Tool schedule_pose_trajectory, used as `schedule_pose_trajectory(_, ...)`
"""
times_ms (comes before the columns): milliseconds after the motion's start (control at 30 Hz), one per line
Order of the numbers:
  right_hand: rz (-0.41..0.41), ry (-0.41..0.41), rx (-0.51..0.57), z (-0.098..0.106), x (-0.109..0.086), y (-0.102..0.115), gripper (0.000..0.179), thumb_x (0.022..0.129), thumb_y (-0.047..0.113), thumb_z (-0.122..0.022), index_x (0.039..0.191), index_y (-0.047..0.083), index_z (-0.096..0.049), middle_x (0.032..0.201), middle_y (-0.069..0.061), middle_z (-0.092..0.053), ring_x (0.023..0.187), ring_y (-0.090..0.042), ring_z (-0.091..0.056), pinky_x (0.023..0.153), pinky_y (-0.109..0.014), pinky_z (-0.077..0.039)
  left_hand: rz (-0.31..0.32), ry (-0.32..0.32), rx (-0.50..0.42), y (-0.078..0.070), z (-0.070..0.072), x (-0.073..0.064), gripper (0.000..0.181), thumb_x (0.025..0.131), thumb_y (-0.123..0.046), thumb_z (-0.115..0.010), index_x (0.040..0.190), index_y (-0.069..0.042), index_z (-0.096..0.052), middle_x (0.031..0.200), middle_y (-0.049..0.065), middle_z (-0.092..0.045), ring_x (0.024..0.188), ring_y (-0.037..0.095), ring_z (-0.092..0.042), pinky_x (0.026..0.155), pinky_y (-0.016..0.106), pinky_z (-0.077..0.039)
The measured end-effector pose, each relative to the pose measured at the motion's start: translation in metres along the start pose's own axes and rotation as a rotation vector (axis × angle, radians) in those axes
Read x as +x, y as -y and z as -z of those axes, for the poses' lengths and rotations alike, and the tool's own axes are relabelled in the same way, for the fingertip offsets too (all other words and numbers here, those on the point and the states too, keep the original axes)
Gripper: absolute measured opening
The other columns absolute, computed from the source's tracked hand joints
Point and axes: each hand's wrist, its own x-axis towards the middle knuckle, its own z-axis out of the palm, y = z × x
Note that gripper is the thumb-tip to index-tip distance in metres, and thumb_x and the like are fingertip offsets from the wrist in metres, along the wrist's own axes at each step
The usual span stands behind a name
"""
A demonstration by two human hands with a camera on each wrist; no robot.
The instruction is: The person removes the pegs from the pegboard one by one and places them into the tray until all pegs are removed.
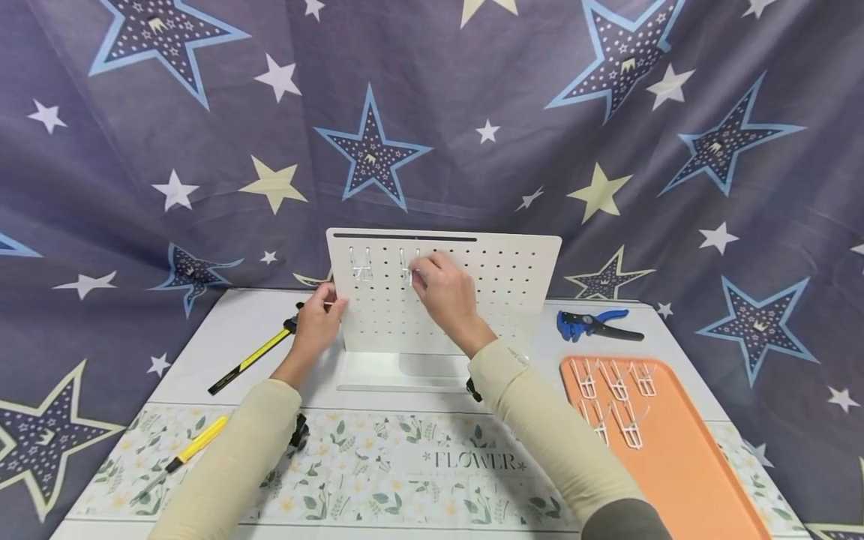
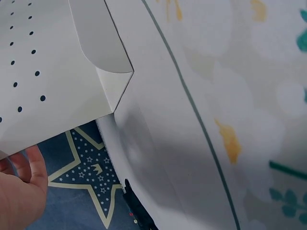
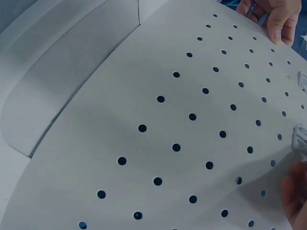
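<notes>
A white pegboard (image 1: pixel 506 300) stands upright on its base in the head view. My left hand (image 1: pixel 319 319) grips its left edge, the thumb on the front face and the fingers behind, as the right wrist view shows. On the upper part of the board, my right hand (image 1: pixel 448 292) pinches a white wire hook (image 1: pixel 403 259) against the holes; the fingers partly hide it. To the left, another wire hook (image 1: pixel 361 266) hangs in the top rows. The right wrist view catches the right fingertips (image 3: pixel 290 191) just below the pinched hook (image 3: pixel 300 139).
Several white wire hooks (image 1: pixel 616 381) lie on an orange tray (image 1: pixel 682 480) at the right. Behind it is a blue and black wire stripper (image 1: pixel 594 325). At the left lie a yellow and black utility knife (image 1: pixel 256 356) and a yellow-handled screwdriver (image 1: pixel 199 441).
</notes>
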Motion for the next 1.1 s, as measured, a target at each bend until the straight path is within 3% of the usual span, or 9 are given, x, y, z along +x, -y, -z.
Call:
schedule_pose_trajectory(600, 0.092, -0.089, 0.001, 0.01, -0.003, -0.001, 0.012, 0.087, 0.006, -0.074, 0.091, 0.017, -0.074, 0.089, 0.002, -0.07, 0.078, -0.013, -0.069, 0.059, -0.028, -0.056, -0.007, -0.004, 0.009, -0.002, 0.001, -0.001, 0.021, 0.105, -0.021, -0.056, 0.121, -0.008, -0.06, 0.111, 0.018, -0.069, 0.087, 0.029, -0.065, 0.071, 0.03, -0.048)
schedule_pose_trajectory(767, 0.093, -0.095, 0.008, 0.024, -0.007, -0.005, 0.008, 0.087, 0.01, -0.076, 0.092, 0.016, -0.074, 0.091, 0.001, -0.072, 0.071, -0.01, -0.071, 0.056, -0.024, -0.055, 0.006, 0.004, 0.007, -0.003, 0.001, -0.001, 0.021, 0.105, -0.022, -0.055, 0.121, -0.008, -0.059, 0.112, 0.017, -0.068, 0.088, 0.028, -0.065, 0.071, 0.03, -0.048)
schedule_pose_trajectory(1100, 0.025, -0.024, 0.098, 0.06, -0.028, -0.029, 0.007, 0.087, 0.013, -0.077, 0.093, 0.015, -0.075, 0.091, -0.001, -0.073, 0.068, -0.013, -0.072, 0.057, -0.027, -0.056, 0.01, -0.003, 0.015, -0.003, 0.001, -0.001, 0.022, 0.105, -0.022, -0.055, 0.122, -0.009, -0.059, 0.112, 0.017, -0.069, 0.086, 0.027, -0.065, 0.07, 0.027, -0.047)
